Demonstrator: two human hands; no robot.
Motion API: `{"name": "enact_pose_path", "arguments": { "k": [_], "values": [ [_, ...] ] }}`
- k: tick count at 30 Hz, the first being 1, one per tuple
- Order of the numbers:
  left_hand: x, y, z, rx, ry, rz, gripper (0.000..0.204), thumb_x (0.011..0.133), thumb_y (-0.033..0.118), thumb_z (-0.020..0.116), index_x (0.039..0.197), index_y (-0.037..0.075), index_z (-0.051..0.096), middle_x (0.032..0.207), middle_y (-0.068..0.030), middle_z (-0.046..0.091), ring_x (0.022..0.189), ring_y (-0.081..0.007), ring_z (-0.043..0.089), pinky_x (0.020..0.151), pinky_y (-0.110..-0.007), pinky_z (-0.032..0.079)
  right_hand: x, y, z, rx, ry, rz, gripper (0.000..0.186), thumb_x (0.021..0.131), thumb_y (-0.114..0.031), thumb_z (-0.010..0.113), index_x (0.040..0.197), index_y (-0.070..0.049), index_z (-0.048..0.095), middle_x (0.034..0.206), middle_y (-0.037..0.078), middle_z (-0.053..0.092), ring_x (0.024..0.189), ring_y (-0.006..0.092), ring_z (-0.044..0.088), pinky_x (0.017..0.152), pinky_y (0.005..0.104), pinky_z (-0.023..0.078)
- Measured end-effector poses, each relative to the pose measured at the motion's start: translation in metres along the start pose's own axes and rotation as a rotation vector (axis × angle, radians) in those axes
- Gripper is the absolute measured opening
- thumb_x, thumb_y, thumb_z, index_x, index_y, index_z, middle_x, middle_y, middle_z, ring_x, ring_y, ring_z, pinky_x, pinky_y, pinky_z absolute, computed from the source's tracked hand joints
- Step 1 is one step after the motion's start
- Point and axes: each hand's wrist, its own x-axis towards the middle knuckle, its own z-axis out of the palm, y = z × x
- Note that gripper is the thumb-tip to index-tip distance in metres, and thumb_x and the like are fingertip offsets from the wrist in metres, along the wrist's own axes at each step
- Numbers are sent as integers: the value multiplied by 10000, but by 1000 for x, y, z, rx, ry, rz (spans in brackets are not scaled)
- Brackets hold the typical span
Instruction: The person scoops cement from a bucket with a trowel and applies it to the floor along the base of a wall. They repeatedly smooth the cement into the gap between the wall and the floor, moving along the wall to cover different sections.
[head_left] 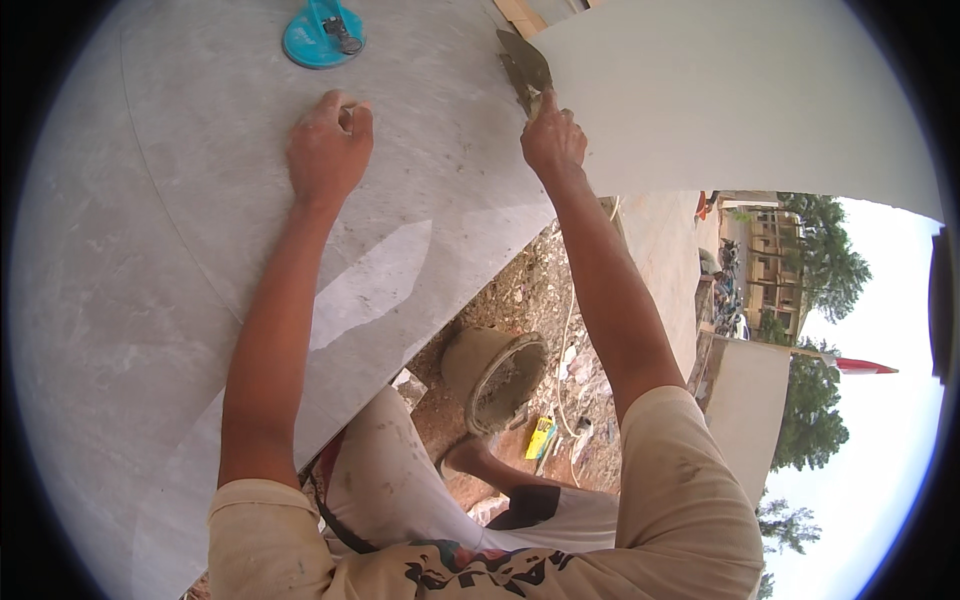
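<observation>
Trowel (527,62) in R fingers (548,104) nr slab edge (535,192); L fingers (360,122) curled, hold unclr.

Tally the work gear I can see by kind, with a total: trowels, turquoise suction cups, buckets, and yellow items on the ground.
Trowel, in the right hand: 1
Turquoise suction cup, partly cut off by the top edge: 1
Bucket: 1
Yellow item, too small to identify: 1
Total: 4

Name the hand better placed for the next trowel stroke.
Probably the right hand: it grips the trowel beside the pale panel, while the left hand is farther off, nearer the teal suction cup.
</observation>
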Motion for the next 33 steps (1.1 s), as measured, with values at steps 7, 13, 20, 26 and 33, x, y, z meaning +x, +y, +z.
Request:
{"name": "enact_pose_path", "arguments": {
  "k": [7,13,20,26,33],
  "values": [
    [0,-6,1,-8,1,11,176,902,246,648,932,77,684,813,-86,707,801,-272,693,740,-420,543,1,-18,-8,-46,-53,8,538,935,-278,629,1402,-131,407,1132,220,638,1023,392,672,879,506,531],
    [1,-2,0,-22,-42,-23,186,911,265,648,947,86,685,819,-83,707,799,-269,689,734,-423,539,-21,-1,-21,76,47,54,492,917,-303,651,1335,-116,472,1100,210,671,1031,400,664,892,506,518],
    [1,-4,0,-11,-20,-8,188,910,270,652,951,90,689,813,-86,704,795,-273,685,745,-425,533,-47,50,-17,208,-113,106,505,903,-307,636,1325,-60,511,1139,243,675,1102,421,633,945,511,497],
    [1,-5,-1,62,-101,-20,250,951,312,619,1068,103,688,947,-85,724,880,-241,699,790,-391,549,-53,72,-9,275,-128,28,481,915,-338,538,1313,-73,589,1192,245,667,1136,428,613,983,501,477],
    [-3,-7,6,66,-13,21,199,931,282,636,972,97,696,848,-74,725,775,-232,711,709,-373,565,-20,44,-10,151,-150,-39,450,923,-343,536,1270,-76,639,1193,218,675,1139,414,617,992,489,483]
  ]
}}
